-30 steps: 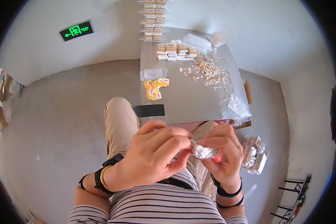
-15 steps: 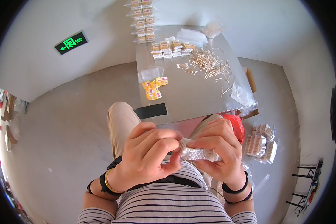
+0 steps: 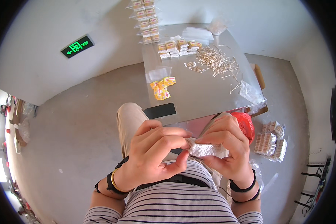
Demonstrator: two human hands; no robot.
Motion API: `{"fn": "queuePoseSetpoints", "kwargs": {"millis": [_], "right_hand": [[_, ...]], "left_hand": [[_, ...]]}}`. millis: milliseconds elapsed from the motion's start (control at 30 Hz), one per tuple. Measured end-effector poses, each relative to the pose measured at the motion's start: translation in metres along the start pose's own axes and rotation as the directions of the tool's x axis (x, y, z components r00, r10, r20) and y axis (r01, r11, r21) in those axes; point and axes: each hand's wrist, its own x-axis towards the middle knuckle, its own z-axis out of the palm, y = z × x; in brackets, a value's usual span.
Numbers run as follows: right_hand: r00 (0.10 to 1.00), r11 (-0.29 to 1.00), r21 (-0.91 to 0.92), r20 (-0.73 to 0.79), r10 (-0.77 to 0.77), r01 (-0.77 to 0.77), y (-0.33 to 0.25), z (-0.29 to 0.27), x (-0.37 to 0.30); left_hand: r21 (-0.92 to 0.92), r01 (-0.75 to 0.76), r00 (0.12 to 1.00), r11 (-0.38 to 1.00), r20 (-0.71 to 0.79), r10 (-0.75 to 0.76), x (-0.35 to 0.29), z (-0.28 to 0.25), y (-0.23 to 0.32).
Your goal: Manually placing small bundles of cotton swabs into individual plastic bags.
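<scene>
A small pack of cotton swabs (image 3: pixel 205 150) is held up in front of my waist, its rows of white tips facing me. My right hand (image 3: pixel 227 143) grips it from the right, thumb below and fingers above. My left hand (image 3: pixel 158 151) is closed at the pack's left end, with bent fingertips at its upper corner and the thumb lower down. The fingers partly cover the pack and its wrapping.
Ahead is a metal table (image 3: pixel 201 93) with loose cotton swabs (image 3: pixel 216 61), yellow printed cards (image 3: pixel 162 89), clear bags (image 3: pixel 158 74) and stacked swab packs (image 3: pixel 177 47). More packs (image 3: pixel 270 142) lie on the floor at the right, near a red plastic bag (image 3: pixel 244 125).
The whole view has shifted, so the table and hands appear farther right. Both hands remain at the swab pack, with only small finger movements; the pack is tilted slightly differently.
</scene>
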Motion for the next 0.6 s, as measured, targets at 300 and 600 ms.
{"fn": "queuePoseSetpoints", "kwargs": {"millis": [300, 600], "right_hand": [[0.999, 0.999, -0.010, -0.005, 0.047, -0.047, -0.0013, 0.0050, 0.0029], [0.961, 0.928, 0.261, -0.006, 0.277, -0.266, 0.0060, 0.0062, -0.0021]], "left_hand": [[0.083, 0.029, 0.999, 0.996, -0.024, -0.027, -0.0005, 0.0053, 0.0001], [-0.076, 0.124, 0.992, 0.989, -0.007, -0.125, -0.0006, 0.0032, -0.0037]]}}
